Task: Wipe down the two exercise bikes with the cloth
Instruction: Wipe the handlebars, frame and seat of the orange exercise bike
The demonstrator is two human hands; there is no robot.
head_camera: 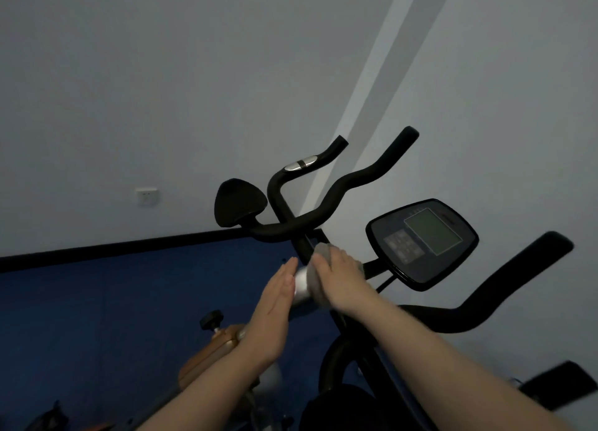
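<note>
Grey cloth (318, 275) under right hand (339, 278) grip, left hand (275, 304) flat, empty

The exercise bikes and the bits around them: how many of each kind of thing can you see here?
Exercise bikes: 2, the black bike with the grey display console and the orange-framed bike
Grey wiping cloth: 1
Bare hands: 2, left hand flat and open, right hand pressing the cloth on the silver post
White wall socket: 1
Total: 6
</note>
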